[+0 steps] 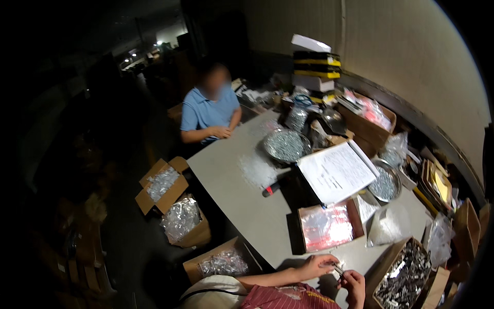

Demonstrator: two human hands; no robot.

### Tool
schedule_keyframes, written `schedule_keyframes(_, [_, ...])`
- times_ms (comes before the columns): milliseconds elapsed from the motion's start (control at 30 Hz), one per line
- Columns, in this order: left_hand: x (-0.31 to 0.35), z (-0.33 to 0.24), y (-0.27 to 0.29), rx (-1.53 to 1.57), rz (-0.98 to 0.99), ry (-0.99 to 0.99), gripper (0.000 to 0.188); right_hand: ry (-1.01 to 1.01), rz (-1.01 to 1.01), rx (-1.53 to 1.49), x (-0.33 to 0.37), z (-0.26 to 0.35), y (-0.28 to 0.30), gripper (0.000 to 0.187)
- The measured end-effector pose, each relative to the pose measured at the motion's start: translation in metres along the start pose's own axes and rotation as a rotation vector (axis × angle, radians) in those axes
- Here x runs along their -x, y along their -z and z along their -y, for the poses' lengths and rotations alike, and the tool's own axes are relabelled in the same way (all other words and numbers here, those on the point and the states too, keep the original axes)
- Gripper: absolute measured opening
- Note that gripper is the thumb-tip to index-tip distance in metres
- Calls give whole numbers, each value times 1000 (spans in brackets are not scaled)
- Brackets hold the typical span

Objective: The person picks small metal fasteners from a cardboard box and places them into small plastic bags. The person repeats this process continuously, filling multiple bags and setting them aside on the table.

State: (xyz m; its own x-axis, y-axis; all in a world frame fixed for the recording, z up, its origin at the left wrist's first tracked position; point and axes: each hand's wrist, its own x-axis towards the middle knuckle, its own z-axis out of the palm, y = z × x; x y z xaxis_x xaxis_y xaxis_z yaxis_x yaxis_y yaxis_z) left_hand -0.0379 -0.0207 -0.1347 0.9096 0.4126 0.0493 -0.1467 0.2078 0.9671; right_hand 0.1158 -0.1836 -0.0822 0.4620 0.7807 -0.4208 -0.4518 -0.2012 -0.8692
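Observation:
Close together at the near edge of the table are both of my hands. My left hand (317, 265) is closed in a pinch at a small, narrow metal piece (338, 269), whose exact kind is too small to make out. The fingers of my right hand (354, 284) are closed at the other end of it. To the right of my hands stands a cardboard box (383, 275) filled with dark and silvery metal parts (405, 273). Just beyond my left hand is a shallow carton (355, 219) of clear plastic bags with red edges (327, 226).
A clipboard with a written sheet (337, 170) lies beyond the carton. Bowls of small metal parts (286, 146) (385, 181) flank it. A person in blue (211, 113) sits across the grey table (221, 165). Open boxes of bagged parts (198, 234) stand left of it.

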Motion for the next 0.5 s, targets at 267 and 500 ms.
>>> schedule_keyframes(267, [3,-5,4,-246,-61,51,32,336,-230,134,10,13,-1,11])
schedule_keyframes(500, [-1,-35,-6,-604,-80,-53,28,470,-223,580,37,32,-37,13])
